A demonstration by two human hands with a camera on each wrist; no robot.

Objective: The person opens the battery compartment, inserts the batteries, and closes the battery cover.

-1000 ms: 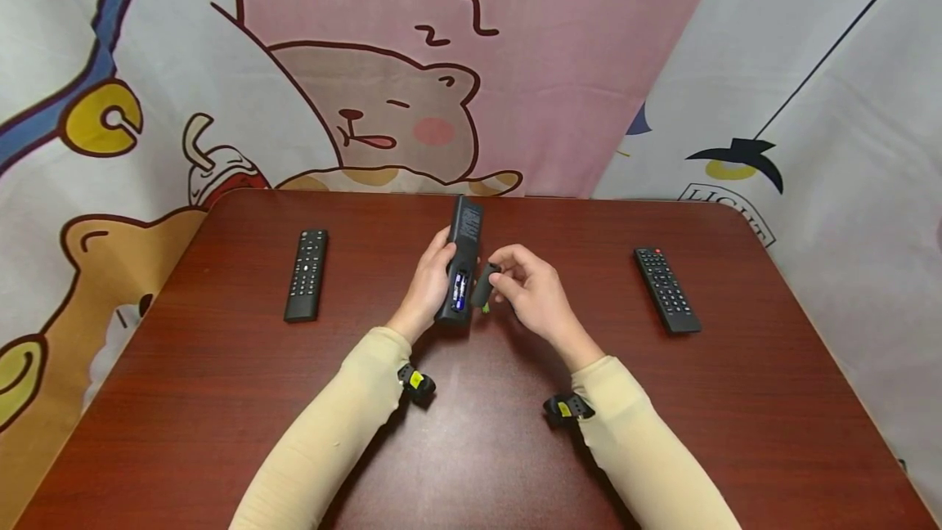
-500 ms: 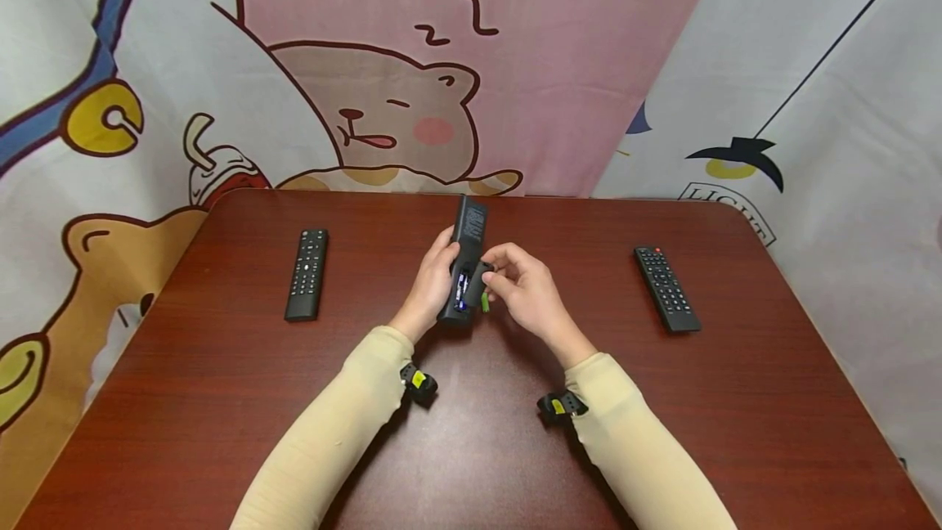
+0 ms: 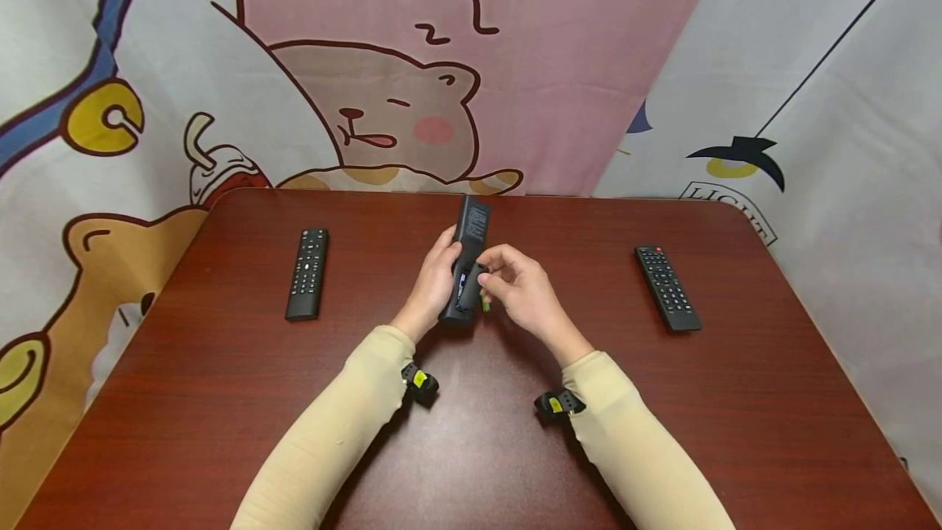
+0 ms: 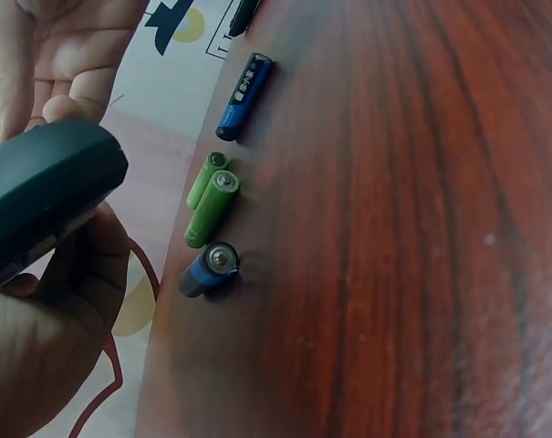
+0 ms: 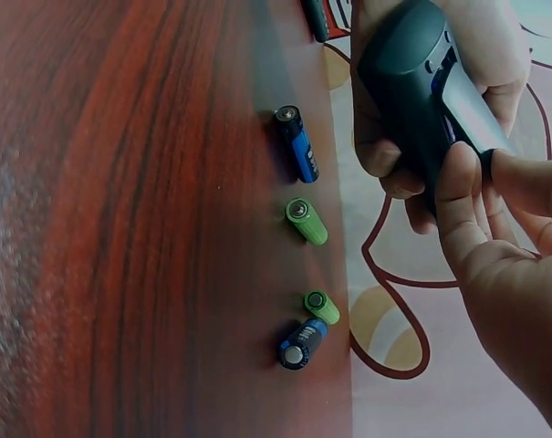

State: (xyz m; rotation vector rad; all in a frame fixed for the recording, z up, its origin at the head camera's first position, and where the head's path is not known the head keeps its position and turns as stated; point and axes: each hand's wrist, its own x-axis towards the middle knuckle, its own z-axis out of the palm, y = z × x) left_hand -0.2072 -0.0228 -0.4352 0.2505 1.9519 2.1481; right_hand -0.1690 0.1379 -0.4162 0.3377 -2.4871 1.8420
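Observation:
My left hand [image 3: 430, 289] grips a black remote control [image 3: 472, 223], back side up, above the table. My right hand [image 3: 528, 294] pinches its battery cover [image 5: 473, 109] between thumb and fingers. The cover stands tilted over the battery compartment [image 3: 462, 280], touching or very near its edge; part of the compartment still shows on the left. Below the remote, two green batteries [image 4: 213, 210] and two blue-and-black batteries [image 4: 245, 96] lie on the table in the left wrist view. In the head view most of them are hidden by the remote and hands.
A second remote [image 3: 307, 275] lies buttons up on the left of the brown table [image 3: 184, 399]. Another remote [image 3: 667, 289] with a red button lies on the right. A cartoon-printed cloth [image 3: 559, 64] hangs behind the table.
My right hand has moved left and brought the cover from beside the remote onto its compartment, which now shows less. The remote has shifted slightly right in my left hand.

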